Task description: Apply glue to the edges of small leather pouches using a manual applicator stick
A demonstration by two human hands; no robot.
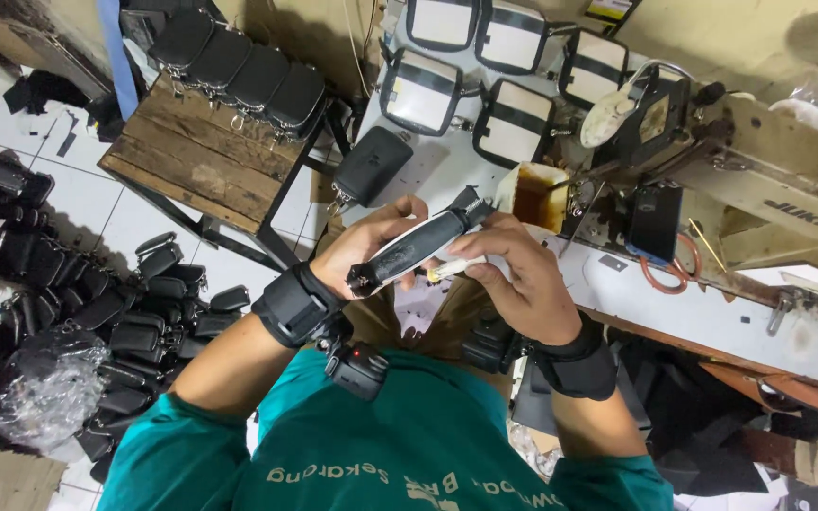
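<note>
A small black pouch with a white face [416,248] is held edge-on in front of my chest, between both hands. My left hand [364,248] grips its lower end from the left. My right hand [515,282] closes on its right side, and a small cream-coloured stick [447,271] is pinched in the fingers against the pouch. Black bands wrap both wrists. A small black device [357,367] hangs under the left wrist.
A sewing machine [759,180] stands on the white worktable [702,317] at right, beside a stained open tin [535,194]. Several black-and-white pouches [513,123] lie at the top. A wooden stool [191,161] bears black pouches [239,66]; more pouches [125,312] are piled on the floor at left.
</note>
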